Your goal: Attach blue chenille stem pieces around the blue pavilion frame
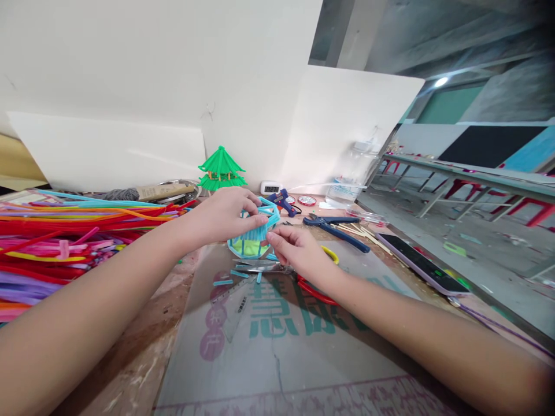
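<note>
My left hand (225, 216) is closed around a small light-blue model (255, 231) made of straw pieces, with a yellow-green base, held just above the table. My right hand (295, 248) pinches at the model's lower right side, fingertips pressed together against the blue strips. Short cut pieces of blue straw (236, 274) lie on the grey sheet below the hands. Scissors (264, 267) with red and yellow handles lie partly hidden under my right hand.
A heap of coloured straws (65, 237) fills the left. A green straw pagoda (221, 169) stands at the back wall. A blue glue gun (284, 202), blue pliers (336, 228), a phone (422, 266), wooden sticks and a clear ruler (234, 312) lie around.
</note>
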Demonstrator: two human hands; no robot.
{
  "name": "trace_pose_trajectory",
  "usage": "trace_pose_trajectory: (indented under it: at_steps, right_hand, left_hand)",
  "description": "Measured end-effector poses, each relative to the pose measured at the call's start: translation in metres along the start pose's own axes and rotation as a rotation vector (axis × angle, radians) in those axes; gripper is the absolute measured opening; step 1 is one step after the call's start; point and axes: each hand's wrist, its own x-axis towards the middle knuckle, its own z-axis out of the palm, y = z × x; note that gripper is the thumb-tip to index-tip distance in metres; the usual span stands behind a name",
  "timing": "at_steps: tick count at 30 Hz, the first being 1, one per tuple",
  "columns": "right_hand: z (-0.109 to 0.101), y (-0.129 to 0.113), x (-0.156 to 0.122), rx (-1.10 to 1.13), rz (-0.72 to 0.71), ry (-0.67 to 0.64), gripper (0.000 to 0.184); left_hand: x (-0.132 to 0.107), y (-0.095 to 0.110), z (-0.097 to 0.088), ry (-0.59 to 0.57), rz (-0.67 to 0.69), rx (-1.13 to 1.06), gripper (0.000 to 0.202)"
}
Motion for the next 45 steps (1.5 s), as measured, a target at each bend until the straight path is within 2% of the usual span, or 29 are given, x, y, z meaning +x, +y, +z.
trace_pose_trajectory:
  at_steps: [11,16,23,25,29,31,35,38,45]
  right_hand:
    - [0.0,0.004,0.001,0.035,0.005,0.0,0.028]
    - [0.0,0.006,0.003,0.093,0.02,-0.004,0.027]
    - [0.0,0.006,0.003,0.046,-0.008,-0.006,0.032]
    - [-0.003,0.01,0.004,0.02,-0.044,0.031,0.034]
    - [-0.011,0.025,0.013,-0.034,-0.156,0.208,0.026]
    - [-0.015,0.033,0.017,-0.076,-0.178,0.236,0.026]
    - [-0.019,0.041,0.022,-0.213,-0.125,0.125,0.02]
    - [-0.017,0.041,0.02,-0.27,-0.08,0.054,0.031]
    - [-0.014,0.043,0.019,-0.226,-0.075,0.049,0.027]
  left_hand:
    - [0.0,0.002,0.009,0.056,-0.026,0.008,0.036]
    - [-0.001,0.002,0.007,0.045,-0.014,-0.02,0.034]
    - [0.001,0.002,0.006,0.011,-0.012,-0.026,0.034]
    - [0.0,0.001,0.006,0.014,-0.009,-0.025,0.034]
    - [-0.001,-0.006,0.005,0.016,0.048,-0.053,0.032]
    - [-0.001,-0.01,0.006,0.019,0.085,-0.07,0.03]
    - [0.0,-0.017,0.007,0.01,0.081,-0.076,0.033]
    - [0.001,-0.017,0.006,0.018,0.064,-0.058,0.038]
    - [0.0,-0.013,0.007,0.041,0.003,-0.034,0.041]
